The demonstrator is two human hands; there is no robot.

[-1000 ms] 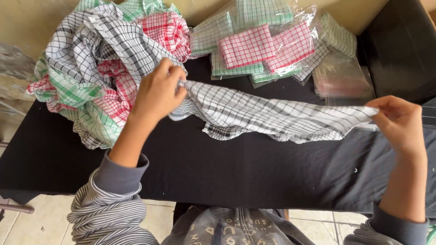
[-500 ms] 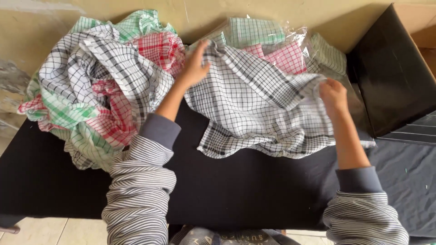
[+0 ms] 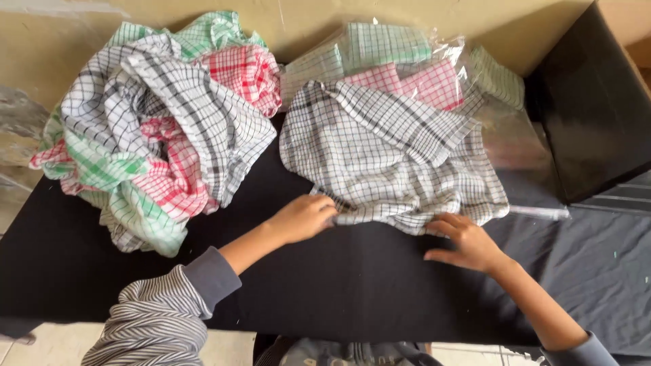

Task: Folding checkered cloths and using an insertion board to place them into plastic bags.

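Bare black table (image 3: 352, 291) lies open from my hands toward six o'clock. At ten o'clock a cloth heap (image 3: 156, 135) blocks me; at twelve, bagged cloths (image 3: 407, 68); at two, a black box (image 3: 590, 115).

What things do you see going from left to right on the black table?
Heap of checked cloths → left hand → black-checked cloth → right hand → black box.

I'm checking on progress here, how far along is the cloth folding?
Done: several checked cloths sit folded in clear bags at the back. In hand: one black-and-white cloth lies spread and wrinkled on the black table, left hand and right hand at its near edge. Left: a big heap of loose cloths.
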